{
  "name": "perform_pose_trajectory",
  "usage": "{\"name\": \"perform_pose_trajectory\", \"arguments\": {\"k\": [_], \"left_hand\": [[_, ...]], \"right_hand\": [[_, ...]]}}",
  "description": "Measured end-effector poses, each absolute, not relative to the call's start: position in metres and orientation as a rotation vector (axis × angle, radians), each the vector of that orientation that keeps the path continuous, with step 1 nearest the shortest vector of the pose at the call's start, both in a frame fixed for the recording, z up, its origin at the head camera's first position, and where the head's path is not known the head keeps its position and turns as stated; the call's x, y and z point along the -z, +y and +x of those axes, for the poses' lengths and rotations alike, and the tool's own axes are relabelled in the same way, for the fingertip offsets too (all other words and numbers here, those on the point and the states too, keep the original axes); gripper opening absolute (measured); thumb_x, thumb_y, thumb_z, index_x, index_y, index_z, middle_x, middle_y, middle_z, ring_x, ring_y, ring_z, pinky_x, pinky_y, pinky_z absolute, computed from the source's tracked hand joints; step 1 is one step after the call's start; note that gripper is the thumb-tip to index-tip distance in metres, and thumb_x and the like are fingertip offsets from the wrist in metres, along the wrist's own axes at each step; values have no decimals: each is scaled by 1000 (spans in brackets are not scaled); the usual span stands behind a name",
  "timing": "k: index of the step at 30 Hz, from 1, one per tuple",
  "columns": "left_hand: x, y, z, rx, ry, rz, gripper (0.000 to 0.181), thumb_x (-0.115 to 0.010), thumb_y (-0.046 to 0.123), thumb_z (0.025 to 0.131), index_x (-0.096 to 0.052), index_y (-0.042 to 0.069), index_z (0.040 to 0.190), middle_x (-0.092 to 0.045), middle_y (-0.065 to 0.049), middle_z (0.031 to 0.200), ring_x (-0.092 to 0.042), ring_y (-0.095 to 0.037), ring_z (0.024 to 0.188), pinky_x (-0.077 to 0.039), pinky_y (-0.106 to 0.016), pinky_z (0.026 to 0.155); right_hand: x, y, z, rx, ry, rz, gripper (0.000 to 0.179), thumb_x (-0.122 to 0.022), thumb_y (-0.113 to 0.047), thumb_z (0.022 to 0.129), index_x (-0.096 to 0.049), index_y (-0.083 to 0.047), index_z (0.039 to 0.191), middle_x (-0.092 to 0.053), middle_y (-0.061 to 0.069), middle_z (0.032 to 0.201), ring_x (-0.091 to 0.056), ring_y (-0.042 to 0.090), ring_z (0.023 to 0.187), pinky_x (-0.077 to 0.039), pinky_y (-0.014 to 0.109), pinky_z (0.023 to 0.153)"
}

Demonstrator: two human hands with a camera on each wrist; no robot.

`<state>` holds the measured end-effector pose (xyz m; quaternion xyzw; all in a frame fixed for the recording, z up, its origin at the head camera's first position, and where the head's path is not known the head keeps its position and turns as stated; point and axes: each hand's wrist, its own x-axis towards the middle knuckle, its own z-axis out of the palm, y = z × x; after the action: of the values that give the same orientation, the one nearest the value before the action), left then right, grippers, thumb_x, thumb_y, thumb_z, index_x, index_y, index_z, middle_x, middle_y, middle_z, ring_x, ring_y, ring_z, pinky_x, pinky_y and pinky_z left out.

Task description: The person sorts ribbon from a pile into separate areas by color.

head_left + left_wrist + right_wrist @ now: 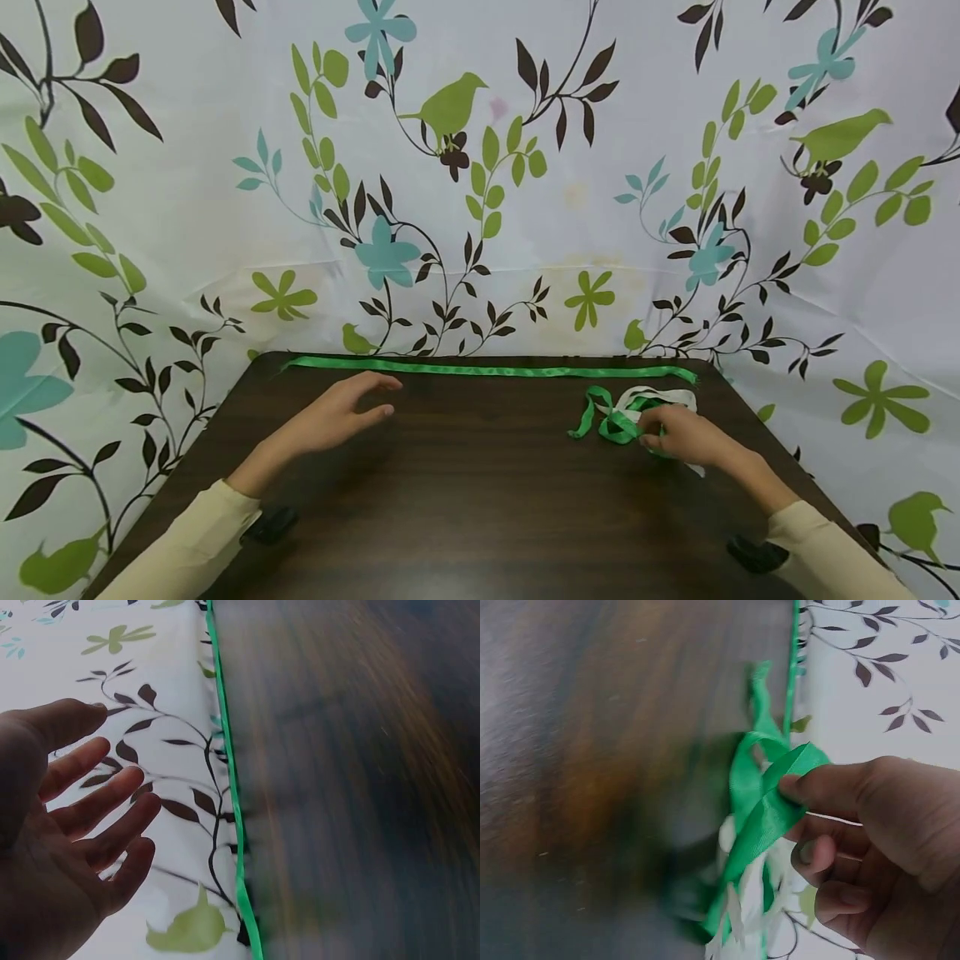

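My right hand (686,433) pinches a loop of green ribbon (769,814) between thumb and finger, at a loose heap on the right of the table. White ribbon (678,397) lies tangled with the green in that heap. A separate long green ribbon (480,369) stretches nearly straight along the table's far edge. Over the left part of the table my left hand (341,414) hovers with relaxed, parted fingers (112,799) and holds nothing. It is just in front of the long ribbon's left half.
The dark wooden table (465,492) ends at the back against a white cloth (525,233) printed with leaves, birds and flowers. A dark band (272,527) sits under the left wrist, another (757,554) under the right.
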<state>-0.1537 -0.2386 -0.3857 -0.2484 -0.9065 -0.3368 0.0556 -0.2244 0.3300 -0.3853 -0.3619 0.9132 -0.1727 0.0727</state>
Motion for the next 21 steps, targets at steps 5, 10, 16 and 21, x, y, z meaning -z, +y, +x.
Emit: {"name": "perform_pose_trajectory", "arguments": {"k": [5,10,16,21], "left_hand": [[384,-219,-166,1035,-2755,-851,47,-68,39,100,-61,10,136,-61,2,133,-54,-22,127,-44,-51,102],[382,-197,-177,1069,-2726,-939,42,-68,32,101,-60,10,136,-61,0,133,-56,-23,125,-45,-51,100],[382,-169,-183,1100,-2719,-989,40,-68,29,101,-60,11,136,-61,0,133,-56,-23,125,-45,-50,101],[383,-144,-187,1110,-2721,-1046,40,-67,29,101,-60,13,137,-60,1,134,-55,-20,126,-44,-48,102]], "right_hand": [[367,324,-227,604,2746,-1086,5,-68,-12,100,-72,-12,96,-61,-8,81,-55,9,68,-46,30,57],[348,319,-226,630,2755,-1145,10,-68,-11,100,-71,-18,94,-62,-6,79,-54,7,67,-46,30,57],[334,312,-221,656,2735,-1131,6,-67,-16,101,-73,-16,103,-62,-10,76,-54,7,61,-47,31,58],[322,305,-213,681,2742,-1094,18,-66,-21,102,-73,-8,113,-65,-10,82,-60,10,68,-50,32,62]]}}
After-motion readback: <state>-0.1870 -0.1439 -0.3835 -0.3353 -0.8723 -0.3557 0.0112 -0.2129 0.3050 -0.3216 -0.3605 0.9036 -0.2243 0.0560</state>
